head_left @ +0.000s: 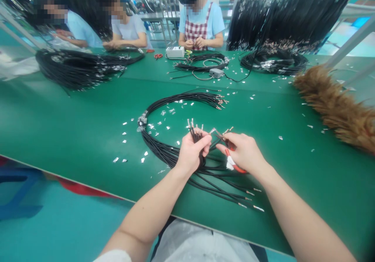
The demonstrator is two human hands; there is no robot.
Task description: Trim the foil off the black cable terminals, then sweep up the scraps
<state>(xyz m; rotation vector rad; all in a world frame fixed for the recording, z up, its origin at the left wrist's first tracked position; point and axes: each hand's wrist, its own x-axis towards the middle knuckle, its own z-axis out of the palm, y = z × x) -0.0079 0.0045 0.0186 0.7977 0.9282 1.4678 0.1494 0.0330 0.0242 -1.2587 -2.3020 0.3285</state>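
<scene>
My left hand (191,151) is closed round a small bunch of black wires (193,131) whose metal-tipped ends stick up above my fingers. My right hand (243,150) is closed on a pair of red-handled scissors (231,161), the blades pointing left toward the wire ends. A long looped bundle of black cables (175,100) runs from my left hand across the green table (73,125) and curls back to the right. More cable ends fan out below my hands toward the table's near edge.
Small silver scraps (129,137) litter the table. A brown feather duster (336,106) lies at the right. Large black cable piles (76,66) and hanging cables (293,16) stand at the back, where three people sit working. A white box (175,51) is near them.
</scene>
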